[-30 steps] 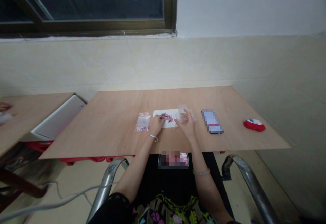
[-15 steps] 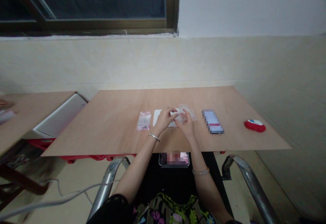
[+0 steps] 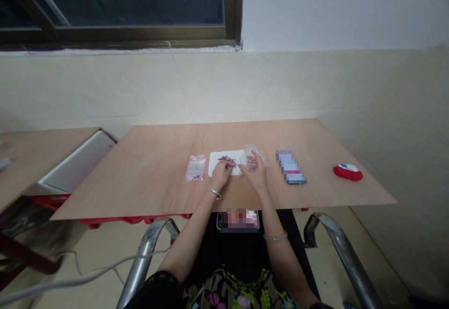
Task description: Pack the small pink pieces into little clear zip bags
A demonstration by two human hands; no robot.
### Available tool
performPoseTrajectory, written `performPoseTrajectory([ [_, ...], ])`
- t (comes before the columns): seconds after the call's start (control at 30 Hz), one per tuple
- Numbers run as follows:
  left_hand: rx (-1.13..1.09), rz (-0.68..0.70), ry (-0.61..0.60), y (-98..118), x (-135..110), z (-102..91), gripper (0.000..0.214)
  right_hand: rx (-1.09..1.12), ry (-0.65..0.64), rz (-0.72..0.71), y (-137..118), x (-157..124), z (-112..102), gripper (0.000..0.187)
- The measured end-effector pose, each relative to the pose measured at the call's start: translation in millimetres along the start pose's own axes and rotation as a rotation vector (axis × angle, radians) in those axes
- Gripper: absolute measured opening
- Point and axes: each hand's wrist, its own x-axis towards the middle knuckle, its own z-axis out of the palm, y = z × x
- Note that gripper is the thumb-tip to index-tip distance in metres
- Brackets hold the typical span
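Under a dark window and a cream tiled wall, a plywood table top spans the view, with a second wooden table off to the left. At the far right of the plywood sits a red computer mouse. Left of it lies a flat oblong packet, pixelated beyond reading. Near the middle is a white sheet of paper bearing a small heap of pink and dark pieces. Just left of the sheet lies a clear plastic bag holding similar pink and dark bits, and a clear plastic sleeve overlaps the sheet's right end.

The left hand bends over the near side of the heap, its fingers curled in and close together; whether they hold any pieces, I cannot tell. The right hand rests on the sleeve, its fingers loosely parted, with no clear grip showing. (The sleeve's thin edges almost vanish against the sheet.) The left hand hides part of the heap, and the pieces are too small to identify.
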Motion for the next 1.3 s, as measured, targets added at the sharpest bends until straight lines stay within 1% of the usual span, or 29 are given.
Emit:
performPoseTrajectory([
  [0.13, 0.279, 0.134, -0.08, 8, 3, -3.0, 0.016, -0.005, -0.012, -0.009, 1, 0, -1, 0.069],
  [0.2, 0.352, 0.144, -0.099, 10, 2, -4.7, 0.017, -0.013, -0.012, -0.015, 1, 0, -1, 0.069],
  [0.27, 0.353, 0.117, -0.095, 10, 1, -7.3, 0.014, -0.013, -0.003, -0.017, 0, 0, 0, 0.069],
  [0.33, 0.276, 0.097, -0.06, 10, 0, -12.2, 0.011, -0.011, 0.0, -0.014, 0, 0, 1, 0.069],
  [0.4, 0.14, 0.087, 0.014, 11, -1, -20.4, 0.009, -0.014, -0.001, -0.008, 1, -1, 2, 0.068],
  [0.47, -0.013, 0.083, 0.094, 16, 1, -32.1, 0.011, -0.021, -0.006, -0.006, 0, -2, 3, 0.068],
  [0.53, -0.14, 0.095, 0.139, 25, 3, -46.2, 0.014, -0.023, -0.011, -0.013, -1, -3, 3, 0.068],
  [0.6, -0.229, 0.134, 0.118, 39, 6, -60.9, 0.015, -0.028, -0.023, -0.033, -3, -3, 3, 0.067],
  [0.67, -0.282, 0.186, 0.051, 54, 7, -73.5, 0.013, -0.044, -0.023, -0.054, -5, -4, 3, 0.067],
  [0.77, -0.239, 0.229, -0.018, 74, 5, -83.9, 0.006, -0.061, -0.027, -0.069, -6, -4, 5, 0.067],
  [0.87, -0.107, 0.218, -0.047, 83, 1, -82.8, 0.005, -0.062, -0.04, -0.066, -6, -4, 7, 0.066],
  [1.0, -0.023, 0.179, -0.071, 82, -2, -72.6, 0.008, -0.067, -0.048, -0.063, -5, -4, 7, 0.068],
  [1.13, -0.01, 0.195, -0.059, 79, -5, -65.9, 0.011, -0.056, -0.048, -0.059, -5, -5, 6, 0.067],
  [1.3, -0.094, 0.234, -0.02, 75, -7, -67.5, 0.016, -0.06, -0.022, -0.062, -2, -3, 6, 0.068],
])
